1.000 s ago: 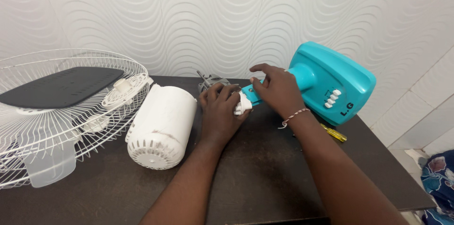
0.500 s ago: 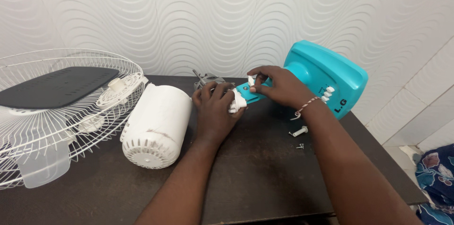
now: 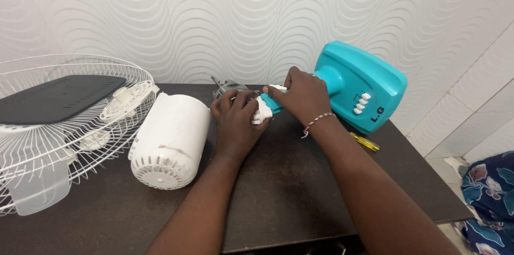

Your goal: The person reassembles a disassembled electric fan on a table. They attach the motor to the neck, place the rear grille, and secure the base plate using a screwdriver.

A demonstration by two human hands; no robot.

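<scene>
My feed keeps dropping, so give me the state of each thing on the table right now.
Teal fan base: tipped on its side, neck gripped by right hand.
White joint piece: at the neck's end, held by left hand.
White motor cover: off, lying on its side.
Wire fan guard: detached, lying flat.
Yellow screwdriver: lying untouched.

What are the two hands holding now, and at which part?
Both hands grip the teal fan stand at its neck: right hand around the teal neck, left hand on the white joint piece.
</scene>
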